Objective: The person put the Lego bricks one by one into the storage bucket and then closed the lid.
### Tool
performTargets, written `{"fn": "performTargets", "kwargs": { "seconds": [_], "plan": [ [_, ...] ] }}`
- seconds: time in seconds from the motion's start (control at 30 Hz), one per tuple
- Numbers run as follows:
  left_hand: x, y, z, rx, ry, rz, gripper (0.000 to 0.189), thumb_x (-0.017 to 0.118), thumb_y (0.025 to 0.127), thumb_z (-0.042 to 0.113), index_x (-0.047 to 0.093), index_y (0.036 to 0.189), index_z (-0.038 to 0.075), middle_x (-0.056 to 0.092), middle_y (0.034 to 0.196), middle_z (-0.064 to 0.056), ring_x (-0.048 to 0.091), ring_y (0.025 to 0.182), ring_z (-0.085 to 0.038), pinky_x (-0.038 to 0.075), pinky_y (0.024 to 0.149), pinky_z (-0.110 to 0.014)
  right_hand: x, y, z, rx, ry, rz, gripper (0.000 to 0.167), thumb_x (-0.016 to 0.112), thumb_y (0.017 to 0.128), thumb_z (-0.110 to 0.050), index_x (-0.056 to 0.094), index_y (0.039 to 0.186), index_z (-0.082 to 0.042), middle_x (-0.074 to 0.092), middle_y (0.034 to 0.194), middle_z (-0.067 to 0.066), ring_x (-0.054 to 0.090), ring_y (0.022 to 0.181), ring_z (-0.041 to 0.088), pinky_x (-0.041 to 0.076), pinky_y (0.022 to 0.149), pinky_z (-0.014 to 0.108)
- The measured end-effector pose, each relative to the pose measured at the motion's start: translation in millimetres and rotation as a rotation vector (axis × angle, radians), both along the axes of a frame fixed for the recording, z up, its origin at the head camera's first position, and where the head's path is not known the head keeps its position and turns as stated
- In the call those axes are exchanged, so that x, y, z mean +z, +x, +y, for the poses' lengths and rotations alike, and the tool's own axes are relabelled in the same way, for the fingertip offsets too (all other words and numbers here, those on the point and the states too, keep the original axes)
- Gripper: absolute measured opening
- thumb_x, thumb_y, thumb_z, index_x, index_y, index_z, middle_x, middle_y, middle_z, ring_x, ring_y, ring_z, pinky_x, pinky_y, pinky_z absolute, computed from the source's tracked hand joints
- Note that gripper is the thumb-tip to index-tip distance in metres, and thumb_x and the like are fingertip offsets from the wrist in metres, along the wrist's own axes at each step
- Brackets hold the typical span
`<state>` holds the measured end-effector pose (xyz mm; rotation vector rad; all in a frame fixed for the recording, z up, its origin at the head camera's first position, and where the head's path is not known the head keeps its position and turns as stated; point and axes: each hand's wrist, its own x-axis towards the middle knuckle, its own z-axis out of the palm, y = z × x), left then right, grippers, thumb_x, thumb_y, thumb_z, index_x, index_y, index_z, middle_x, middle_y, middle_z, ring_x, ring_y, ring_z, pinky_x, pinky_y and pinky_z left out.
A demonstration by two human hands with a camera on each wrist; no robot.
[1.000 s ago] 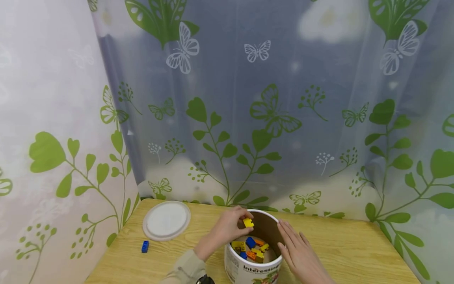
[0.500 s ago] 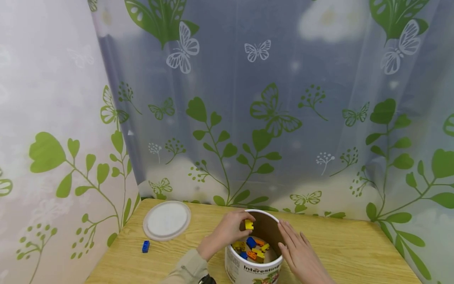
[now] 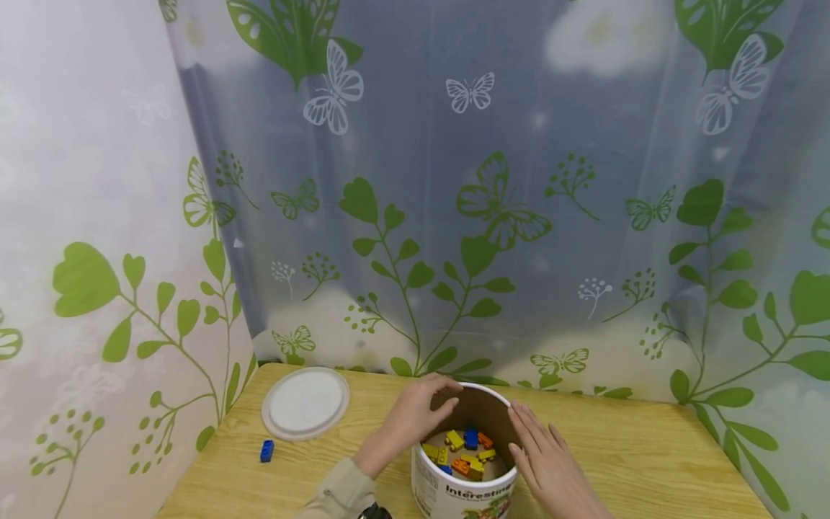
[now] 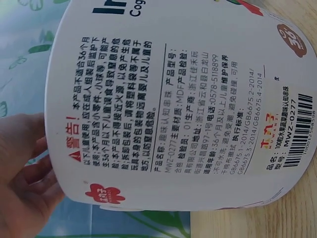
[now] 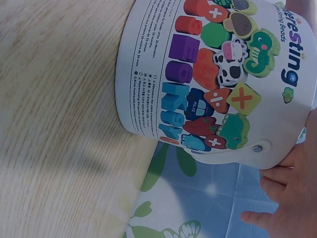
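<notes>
A white printed bucket [image 3: 424, 481] stands at the table's front, its mouth facing up. Inside lie several toy building bricks, among them a yellow brick [image 3: 454, 440], a blue brick [image 3: 470, 438] and an orange brick [image 3: 460, 467]. My left hand [image 3: 415, 418] is over the bucket's left rim, thumb and fingers apart with nothing between them. On the right, my right hand [image 3: 551, 461] rests straight fingers against the rim. In the left wrist view the bucket's wall hides part of the left hand [image 4: 25, 173]; the right wrist view shows the right hand [image 5: 292, 188] at the bucket's edge.
A round white lid [image 3: 306, 404] lies on the wooden table [image 3: 648, 461] at the back left. One loose blue brick [image 3: 266, 451] sits in front of it. Behind the table hangs a patterned curtain [image 3: 415, 216].
My left hand has let go of a yellow brick, which now lies in the bucket. Its fingers have spread apart. The blue brick inside has shifted a little; the right hand has stayed put.
</notes>
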<state>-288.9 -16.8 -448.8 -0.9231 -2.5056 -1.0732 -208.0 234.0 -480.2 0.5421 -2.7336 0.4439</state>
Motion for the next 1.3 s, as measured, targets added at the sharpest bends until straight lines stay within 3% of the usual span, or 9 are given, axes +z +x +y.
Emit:
{"fn": "performTargets", "kwargs": {
  "seconds": [0.27, 0.63, 0.9, 1.1, 1.3],
  "plan": [
    [-0.9, -0.6, -11.8, 0.026, 0.139, 0.023, 0.017, 0.069, 0.098, 0.014, 0.073, 0.113, 0.007, 0.072, 0.107, -0.005, 0.070, 0.095, -0.020, 0.061, 0.081, -0.034, -1.1, 0.6, 0, 0.006, 0.010, 0.026, 0.054, 0.053, 0.106, -0.024, 0.041, 0.154, -0.003, 0.041, 0.158, 0.013, 0.039, 0.145, 0.033, 0.038, 0.109, 0.065],
    [-7.9, -2.9, -52.6, 0.192, 0.156, 0.056, 0.019, 0.072, 0.095, 0.013, 0.074, 0.113, 0.007, 0.074, 0.107, -0.005, 0.070, 0.095, -0.022, 0.061, 0.082, -0.040, 0.8, 1.2, 0, 0.004, -0.012, 0.021, 0.053, 0.053, 0.106, -0.022, 0.042, 0.153, -0.003, 0.041, 0.158, 0.014, 0.040, 0.144, 0.034, 0.038, 0.109, 0.066],
    [-17.5, -1.3, -91.3, 0.312, 0.177, 0.085, 0.019, 0.075, 0.092, 0.010, 0.075, 0.111, 0.009, 0.075, 0.105, -0.005, 0.072, 0.092, -0.023, 0.061, 0.080, -0.043, -0.6, -0.2, 0, 0.004, -0.007, 0.023, 0.053, 0.054, 0.106, -0.023, 0.042, 0.154, -0.004, 0.041, 0.158, 0.013, 0.039, 0.145, 0.033, 0.038, 0.109, 0.066],
    [-24.5, 1.5, -129.2, 0.421, 0.173, 0.066, 0.019, 0.076, 0.092, 0.011, 0.075, 0.111, 0.008, 0.075, 0.105, -0.005, 0.072, 0.091, -0.024, 0.061, 0.079, -0.042, -0.5, 0.3, 0, -0.002, -0.001, 0.012, 0.054, 0.052, 0.107, -0.026, 0.040, 0.155, -0.004, 0.040, 0.159, 0.013, 0.038, 0.145, 0.033, 0.037, 0.111, 0.065],
    [-36.0, 3.4, -166.4, 0.472, 0.180, 0.096, 0.017, 0.077, 0.090, 0.005, 0.075, 0.107, 0.006, 0.075, 0.101, -0.007, 0.073, 0.086, -0.026, 0.062, 0.073, -0.043, -0.7, 0.6, -1, -0.005, -0.007, 0.007, 0.054, 0.051, 0.107, -0.026, 0.040, 0.155, -0.004, 0.039, 0.159, 0.013, 0.038, 0.146, 0.033, 0.036, 0.111, 0.065]
  ]
}}
